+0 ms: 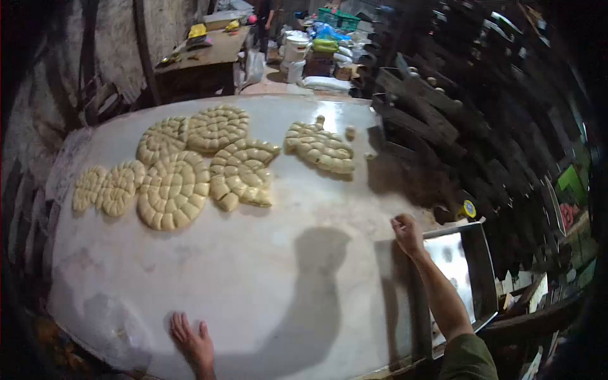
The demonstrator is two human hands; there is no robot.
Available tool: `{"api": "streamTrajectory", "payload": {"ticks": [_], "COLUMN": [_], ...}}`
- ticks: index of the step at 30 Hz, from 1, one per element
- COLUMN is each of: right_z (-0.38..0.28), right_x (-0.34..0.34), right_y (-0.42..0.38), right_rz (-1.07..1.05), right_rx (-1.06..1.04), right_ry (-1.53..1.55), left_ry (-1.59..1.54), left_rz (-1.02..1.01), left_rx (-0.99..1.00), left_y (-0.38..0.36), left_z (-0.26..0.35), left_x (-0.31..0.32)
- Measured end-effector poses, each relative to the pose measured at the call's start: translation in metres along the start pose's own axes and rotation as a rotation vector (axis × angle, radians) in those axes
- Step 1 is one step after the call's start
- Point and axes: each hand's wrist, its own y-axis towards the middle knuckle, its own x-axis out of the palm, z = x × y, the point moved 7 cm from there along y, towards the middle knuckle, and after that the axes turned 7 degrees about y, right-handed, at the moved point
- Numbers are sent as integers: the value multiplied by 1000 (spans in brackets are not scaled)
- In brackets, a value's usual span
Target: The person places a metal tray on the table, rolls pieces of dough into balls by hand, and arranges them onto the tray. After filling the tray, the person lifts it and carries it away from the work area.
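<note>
My left hand (192, 342) lies flat with its fingers stretched out at the near edge of the pale work table (247, 266). My right hand (408, 234) is closed over the table beside the upper left corner of a shiny metal tray (453, 266); whatever its fingers may hold is hidden. Farther off, round patches of dough pieces sit packed in spirals, among them a large dough spiral (173, 190) and another dough spiral (219, 128) at the back. To their right is a smaller cluster of dough pieces (320, 147), with a loose dough piece (350, 132) next to it.
Dark stacked metal pans (418, 114) crowd the right side of the table. Behind it stand a wooden table (209, 56), white buckets (296, 47) and several sacks (326, 82). A person (265, 25) stands at the back. A yellow round object (468, 208) is near the tray.
</note>
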Motion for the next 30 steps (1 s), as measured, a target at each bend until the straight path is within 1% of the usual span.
{"api": "streamTrajectory", "payload": {"ticks": [1,2,3,5,7,9,10,11,13,14,15,17,18,19,20,21,22,23,24,25,26,27,28,29,30], "right_z": [-10,-13,-16,-28,-87,-96,-142,-187,-218,-212,-213,-195,-183,-170,-159,-121,-106,-109,-122,-90,-95,-106,-97,-119,-141], "right_x": [41,78,119,189,242,323,341,352,364,376,375,360,341,322,296,286,251,207,157,146,128,114,126,116,98], "right_y": [17,31,42,71,96,109,97,82,63,65,64,37,17,-5,-30,-64,-100,-141,-178,-222,-262,-300,-340,-366,-375], "right_rz": [-128,-166,-197,-102,-157,-155,-117,-69,-20,-64,-103,-164,-131,-109,-112,-88,-94,-178,-49,-83,-228,-305,-470,-574,-610], "right_rx": [-4,53,42,6,249,519,467,416,351,294,221,388,416,341,340,380,421,603,673,761,923,922,741,597,253], "right_ry": [-14,-98,-94,-138,-123,-87,-227,-364,-256,99,446,459,421,410,311,429,474,707,945,871,901,1070,1027,922,814], "left_ry": [114,161,203,219,235,249,287,295,326,306,306,262,253,214,177,173,88,-1,-176,-470,-741,-1162,-1465,-1563,-1353], "left_rz": [30,3,-30,-48,-68,-74,-31,-29,68,70,91,95,106,128,144,147,105,66,0,-118,-145,-262,-646,-639,-713], "left_rx": [63,72,80,49,16,51,82,86,109,99,123,82,108,92,76,101,104,119,123,117,275,256,-75,99,227], "left_y": [13,26,35,50,60,65,65,64,65,65,64,62,61,59,56,50,47,45,29,11,-17,-48,-106,-129,-163], "left_z": [-5,-6,-2,3,5,8,12,12,15,15,14,12,16,16,14,13,11,19,27,30,50,70,107,116,130], "left_x": [6,11,14,17,23,26,21,21,16,15,15,18,16,12,7,3,2,0,-2,22,38,64,33,92,67]}}
